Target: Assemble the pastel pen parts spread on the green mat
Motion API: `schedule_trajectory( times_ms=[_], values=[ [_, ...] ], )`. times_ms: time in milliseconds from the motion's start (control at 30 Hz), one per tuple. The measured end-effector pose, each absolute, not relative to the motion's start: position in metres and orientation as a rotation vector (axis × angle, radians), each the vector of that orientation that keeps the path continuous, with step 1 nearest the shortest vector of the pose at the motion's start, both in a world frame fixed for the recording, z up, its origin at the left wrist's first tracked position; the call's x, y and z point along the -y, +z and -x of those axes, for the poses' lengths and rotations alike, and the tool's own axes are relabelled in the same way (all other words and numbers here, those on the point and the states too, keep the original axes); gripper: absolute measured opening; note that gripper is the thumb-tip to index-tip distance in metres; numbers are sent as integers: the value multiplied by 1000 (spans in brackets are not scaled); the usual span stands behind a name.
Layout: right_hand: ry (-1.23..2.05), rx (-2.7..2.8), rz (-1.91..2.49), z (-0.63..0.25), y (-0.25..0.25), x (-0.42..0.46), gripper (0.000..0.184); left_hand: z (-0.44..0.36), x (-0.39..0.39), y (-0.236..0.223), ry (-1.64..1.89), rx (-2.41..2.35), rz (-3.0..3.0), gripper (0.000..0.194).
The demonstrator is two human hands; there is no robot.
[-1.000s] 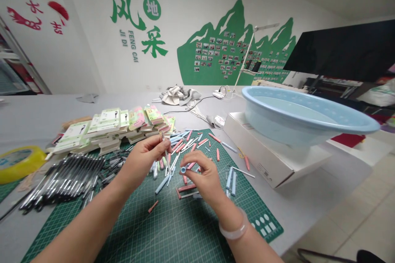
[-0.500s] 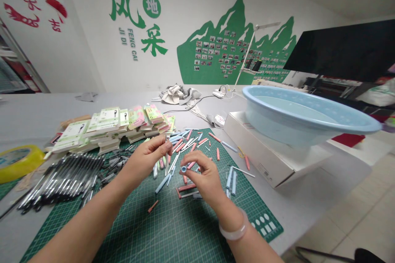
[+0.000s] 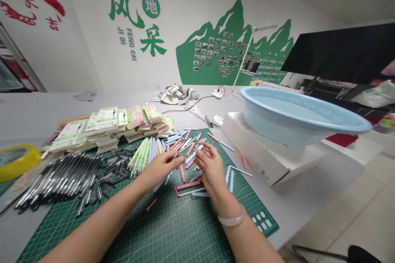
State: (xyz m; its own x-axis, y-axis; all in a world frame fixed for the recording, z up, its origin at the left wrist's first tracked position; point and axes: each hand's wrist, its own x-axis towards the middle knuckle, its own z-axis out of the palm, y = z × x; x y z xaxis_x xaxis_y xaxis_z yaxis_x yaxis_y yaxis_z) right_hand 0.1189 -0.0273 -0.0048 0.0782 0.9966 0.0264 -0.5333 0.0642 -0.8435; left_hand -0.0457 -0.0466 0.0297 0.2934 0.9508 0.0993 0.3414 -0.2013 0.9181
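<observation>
My right hand pinches a light blue pen barrel, tilted with its far end up and to the right. Close beside it, my left hand has thumb and forefinger together on a thin pen refill, only partly visible. The refill's tip is near the barrel; whether they touch I cannot tell. Beyond the hands lie loose pink and blue pen parts and white refills. Just left of them is a row of green, blue and pink pens. A pink barrel lies below my right hand.
A green cutting mat covers the table front. Black pens and stacked small boxes are at the left, beside yellow tape. At right, a blue basin rests on a white box.
The refill in my left hand has gone from upright to slanted. My right hand has lifted and turned the blue barrel, whose open end faced me before. More of the pen row shows.
</observation>
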Motion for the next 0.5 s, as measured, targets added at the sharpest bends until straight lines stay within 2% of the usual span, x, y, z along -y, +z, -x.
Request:
schedule_trajectory(
  times_ms=[133, 333, 500],
  values=[
    [1347, 654, 823, -120, -5, 25, 32, 43, 48, 23, 896, -1226, -1615, 37],
    [1296, 690, 832, -118, -7, 25, 29, 38, 46, 20, 961, -1242, -1606, 29],
    [1129, 829, 827, -117, -7, 27, 28, 35, 43, 12, 975, -1297, -1600, 27]
  ],
)
